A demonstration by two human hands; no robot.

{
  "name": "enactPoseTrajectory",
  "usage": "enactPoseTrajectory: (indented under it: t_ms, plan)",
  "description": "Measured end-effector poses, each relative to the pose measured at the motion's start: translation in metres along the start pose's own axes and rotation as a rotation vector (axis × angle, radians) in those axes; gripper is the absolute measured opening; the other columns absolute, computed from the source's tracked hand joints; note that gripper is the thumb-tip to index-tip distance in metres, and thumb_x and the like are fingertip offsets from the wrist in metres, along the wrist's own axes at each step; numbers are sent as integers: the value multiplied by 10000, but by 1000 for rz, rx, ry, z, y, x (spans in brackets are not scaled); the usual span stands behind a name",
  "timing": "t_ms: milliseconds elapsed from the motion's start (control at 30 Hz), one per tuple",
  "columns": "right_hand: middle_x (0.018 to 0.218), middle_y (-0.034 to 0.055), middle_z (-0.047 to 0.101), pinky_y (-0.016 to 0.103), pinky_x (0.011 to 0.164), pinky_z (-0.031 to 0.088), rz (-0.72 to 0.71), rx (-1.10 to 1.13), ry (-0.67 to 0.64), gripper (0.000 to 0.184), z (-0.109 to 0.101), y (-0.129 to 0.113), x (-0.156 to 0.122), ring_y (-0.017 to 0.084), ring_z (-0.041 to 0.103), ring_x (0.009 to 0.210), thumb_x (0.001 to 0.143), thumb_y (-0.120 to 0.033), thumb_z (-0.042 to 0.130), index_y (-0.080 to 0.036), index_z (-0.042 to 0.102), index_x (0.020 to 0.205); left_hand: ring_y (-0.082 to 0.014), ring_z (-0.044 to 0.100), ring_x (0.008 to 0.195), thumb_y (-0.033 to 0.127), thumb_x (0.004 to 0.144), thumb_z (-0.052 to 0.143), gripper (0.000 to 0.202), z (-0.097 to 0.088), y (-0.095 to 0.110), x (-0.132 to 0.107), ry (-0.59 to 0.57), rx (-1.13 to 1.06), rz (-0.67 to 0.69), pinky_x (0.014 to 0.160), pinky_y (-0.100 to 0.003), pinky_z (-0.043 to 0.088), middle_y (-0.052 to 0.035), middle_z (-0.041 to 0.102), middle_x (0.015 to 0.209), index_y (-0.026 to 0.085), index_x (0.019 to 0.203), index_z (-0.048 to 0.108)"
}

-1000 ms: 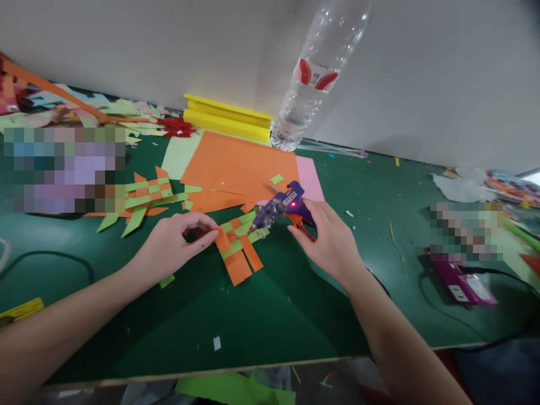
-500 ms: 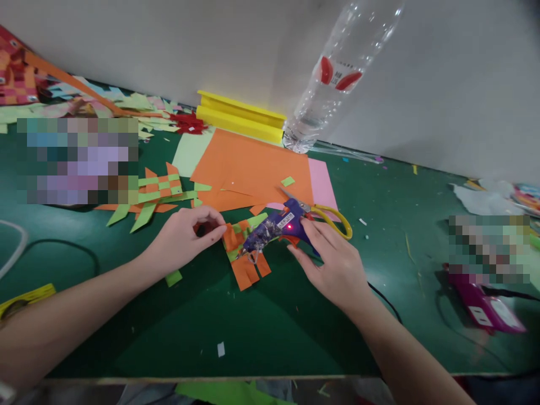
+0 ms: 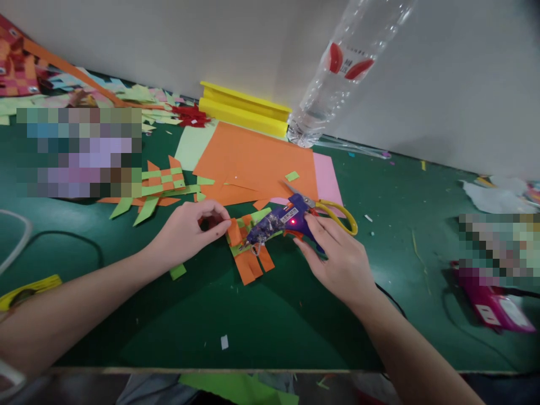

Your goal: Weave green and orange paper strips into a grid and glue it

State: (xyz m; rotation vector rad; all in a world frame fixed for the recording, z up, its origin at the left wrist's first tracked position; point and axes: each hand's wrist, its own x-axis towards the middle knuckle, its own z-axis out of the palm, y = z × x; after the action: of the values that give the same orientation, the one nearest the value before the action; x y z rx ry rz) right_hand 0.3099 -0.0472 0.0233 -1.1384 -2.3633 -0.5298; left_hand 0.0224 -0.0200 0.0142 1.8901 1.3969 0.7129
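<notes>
My right hand [image 3: 340, 256] is wrapped round a purple hot glue gun [image 3: 295, 216] with a red light glowing on its side. Its nozzle points down-left, over a woven orange and green paper piece [image 3: 248, 264] on the table. Thumb and forefinger of my left hand [image 3: 194, 228] pinch an orange strip at the left edge of that piece. Scissors [image 3: 337, 214] with yellow handles lie just behind the glue gun. Left of my left hand rests another woven orange and green paper figure [image 3: 164, 180].
Orange sheets [image 3: 261, 160] lie behind my hands, with a yellow folded channel [image 3: 244, 109] and a clear plastic bottle [image 3: 324, 84] against the wall. Paper scraps [image 3: 143, 95] crowd the back left. At right sits a magenta device [image 3: 491, 301] with a black cord.
The view has shifted slightly, so everything sits a little differently in the picture. My hands keep the same holds, with the nozzle still at the woven piece.
</notes>
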Motion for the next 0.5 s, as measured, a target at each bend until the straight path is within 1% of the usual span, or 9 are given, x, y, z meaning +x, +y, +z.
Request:
enactPoseTrajectory:
  t_ms: [233,500]
  plan:
    - [1039,147,711,320,838,591,-19,-20,3,322,-1,-1,2,228,702,971,899,-214,627,-72,586,1184,-134,600,608,401,844,588,197,0,1,0,-10,-34,6,583,-245,489,17,668,703,215,796,635]
    - [1025,149,712,320,839,587,-33,-35,5,317,-3,0,2,227,703,960,902,-208,614,-65,584,1184,-139,595,597,407,837,583,206,0,1,1,-11,-31,7,596,-255,507,9,669,694,214,790,637]
